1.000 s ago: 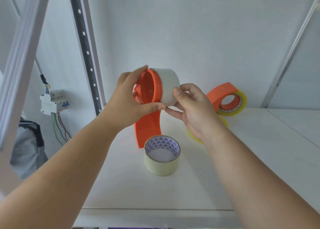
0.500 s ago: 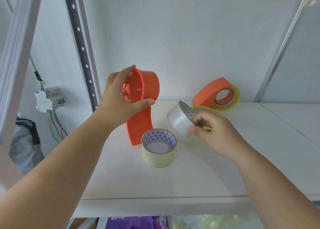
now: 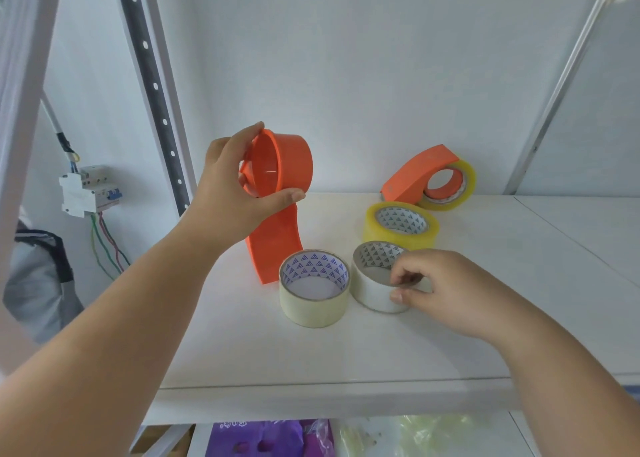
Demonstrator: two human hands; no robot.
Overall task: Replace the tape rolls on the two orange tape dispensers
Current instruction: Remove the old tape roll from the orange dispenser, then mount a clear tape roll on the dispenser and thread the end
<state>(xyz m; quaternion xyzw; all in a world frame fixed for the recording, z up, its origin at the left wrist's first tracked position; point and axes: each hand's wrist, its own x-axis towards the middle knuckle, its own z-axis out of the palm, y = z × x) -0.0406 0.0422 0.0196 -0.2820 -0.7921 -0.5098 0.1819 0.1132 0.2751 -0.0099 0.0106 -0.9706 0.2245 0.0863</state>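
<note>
My left hand (image 3: 228,193) grips an orange tape dispenser (image 3: 294,165) by its bare round hub, holding it upright above the white shelf (image 3: 346,352). My right hand (image 3: 446,290) pinches the rim of a pale clear tape roll (image 3: 367,288) that lies flat on the shelf. A cream tape roll (image 3: 313,309) lies touching it on the left. Behind them lies a yellow tape roll (image 3: 398,235). The second orange dispenser (image 3: 415,176) rests at the back with a yellow roll (image 3: 467,176) mounted on it.
A perforated metal upright (image 3: 156,86) stands at the shelf's left edge, with a wired circuit breaker (image 3: 88,190) on the wall beyond. Another upright (image 3: 554,93) rises at the back right. Purple and pale bags (image 3: 270,436) lie on the shelf below.
My right hand pulled the pale roll off the dispenser's hub and lowered it flat onto the shelf beside the cream roll. My left hand kept holding the dispenser.
</note>
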